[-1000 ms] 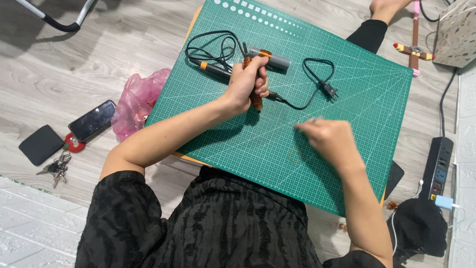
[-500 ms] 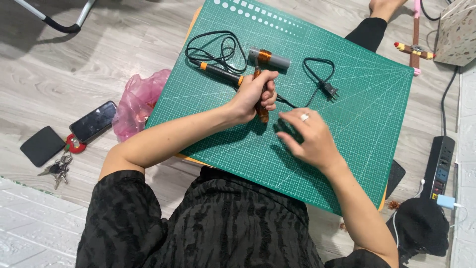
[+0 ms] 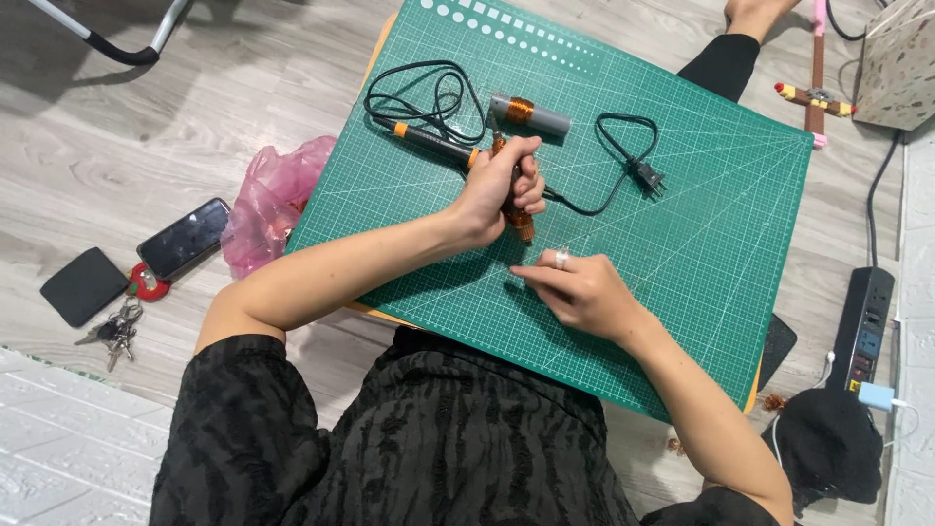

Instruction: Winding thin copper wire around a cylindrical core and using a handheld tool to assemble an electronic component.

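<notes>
My left hand [image 3: 502, 185] is closed around the orange-brown handle [image 3: 517, 216] of a gun-shaped tool. Its grey barrel [image 3: 531, 114], wrapped with a copper coil, points away over the green cutting mat [image 3: 701, 224]. The tool's black cord runs right to a plug [image 3: 650, 179]. My right hand [image 3: 579, 292], with a ring on one finger, rests on the mat just below the tool. Its fingertips are pressed together and point left. Anything small between them is hidden.
A black pen-shaped iron with orange bands [image 3: 429, 142] and its coiled cord [image 3: 419, 93] lie beside my left hand. Off the mat's left are a pink plastic bag [image 3: 273, 200], a phone [image 3: 183, 238], a black wallet [image 3: 83, 284] and keys [image 3: 115, 329]. A power strip [image 3: 865, 326] lies at right.
My right hand slid left across the mat towards the tool, then drew back a little towards my body. My left hand kept its grip on the handle and shifted slightly.
</notes>
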